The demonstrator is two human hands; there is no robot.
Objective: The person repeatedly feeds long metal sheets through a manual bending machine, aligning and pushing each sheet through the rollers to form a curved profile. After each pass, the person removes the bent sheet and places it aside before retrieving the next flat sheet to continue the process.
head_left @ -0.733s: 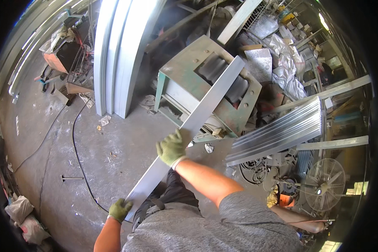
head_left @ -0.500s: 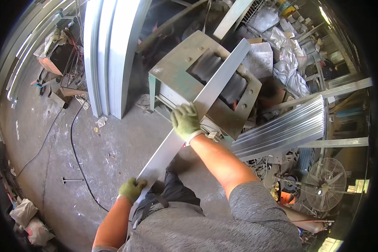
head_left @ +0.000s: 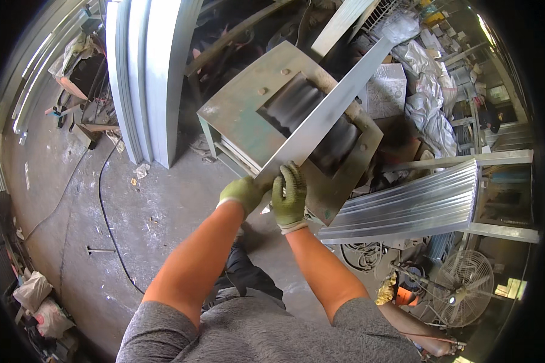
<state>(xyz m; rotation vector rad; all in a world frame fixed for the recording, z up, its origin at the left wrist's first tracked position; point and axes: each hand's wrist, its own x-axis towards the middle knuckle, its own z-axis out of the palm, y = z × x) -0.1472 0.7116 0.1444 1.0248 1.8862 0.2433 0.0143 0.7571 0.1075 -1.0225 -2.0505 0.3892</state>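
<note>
A long flat metal bar slants across the opening of a worn, greenish metal-topped machine, over its dark, rounded rollers. My left hand, in a green glove, is closed around the bar's near end. Close beside it is my right hand, gloved the same way. Its fingers stretch upward with the tips at the bar's lower edge, and the thumb stands apart from them. The bar's far end reaches past the machine's far right side.
Tall pale metal profiles stand left of the machine. Ribbed metal lengths lie to its right, near a caged fan. A black cable and a T-shaped metal piece lie on the floor. White sacks sit at lower left.
The bar has slid away from me, up and right across the machine. My left hand has moved forward with its near end. My right hand has come off its grip, back beside the left.
</note>
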